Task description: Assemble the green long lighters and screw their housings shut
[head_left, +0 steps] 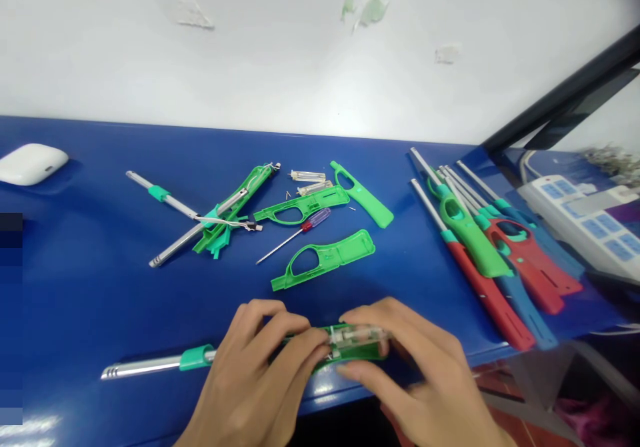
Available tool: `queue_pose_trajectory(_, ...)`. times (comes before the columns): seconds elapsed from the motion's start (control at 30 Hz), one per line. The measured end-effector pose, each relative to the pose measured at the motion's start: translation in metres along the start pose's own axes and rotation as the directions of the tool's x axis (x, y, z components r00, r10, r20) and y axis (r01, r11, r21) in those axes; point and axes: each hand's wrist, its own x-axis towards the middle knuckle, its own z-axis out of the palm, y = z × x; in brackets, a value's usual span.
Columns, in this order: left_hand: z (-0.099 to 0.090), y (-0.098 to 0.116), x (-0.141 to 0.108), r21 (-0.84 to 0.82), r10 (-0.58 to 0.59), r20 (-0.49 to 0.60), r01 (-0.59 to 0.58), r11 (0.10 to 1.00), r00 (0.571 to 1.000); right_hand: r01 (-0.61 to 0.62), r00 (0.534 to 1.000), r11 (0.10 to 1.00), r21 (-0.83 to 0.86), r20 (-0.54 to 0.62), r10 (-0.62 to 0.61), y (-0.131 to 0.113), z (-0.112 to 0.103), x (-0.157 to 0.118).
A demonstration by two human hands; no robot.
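Near the table's front edge lies an opened long-nosed lighter, its silver tube (pixel 143 367) and teal collar (pixel 196 357) pointing left. My left hand (pixel 260 373) is closed over the middle of its green half casing (pixel 364 353), fingers bent and hiding the trigger area. A clear fuel tank (pixel 359 334) sits at the casing's right end. My right hand (pixel 430 360) pinches around that tank, index finger on its far side and thumb near the front rim. Beyond my hands rest a loose green casing half (pixel 350 250) and a screwdriver (pixel 319 219) with a purple-and-red handle.
Further back lie dismantled lighter parts (pixel 233 203), another casing half (pixel 325 199), clear tanks (pixel 308 177), a green shell (pixel 370 203) and small screws. Several whole lighters (pixel 493 300) are piled right, beside a power strip (pixel 595 213). A white case (pixel 33 164) sits far left.
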Motion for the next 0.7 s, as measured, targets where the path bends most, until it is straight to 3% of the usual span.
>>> queue_pose_trajectory(0.13, 0.001, 0.002, -0.009, 0.058, 0.003, 0.002, -0.003, 0.998, 1.0, 0.113, 0.994, 0.993, -0.03, 0.0, -0.113, 0.006, -0.006, -0.002)
queue_pose_trajectory(0.23, -0.004, 0.0, -0.022, 0.13, -0.037, 0.043, 0.031, 0.991, 0.998, 0.126, 0.991, 0.984, -0.123, -0.021, -0.129, 0.01, -0.006, -0.002)
queue_pose_trajectory(0.47, -0.015, -0.016, -0.055, 0.228, -0.009, 0.288, -0.06, 0.972, 0.958, 0.143, 0.989, 0.97, -0.198, 0.003, -0.145, 0.02, -0.004, -0.007)
queue_pose_trajectory(0.7, -0.002, -0.002, -0.059, 0.181, -0.131, 0.185, 0.097, 0.979, 0.974, 0.181, 0.984, 0.964, -0.195, 0.043, -0.176, 0.02, -0.006, -0.01)
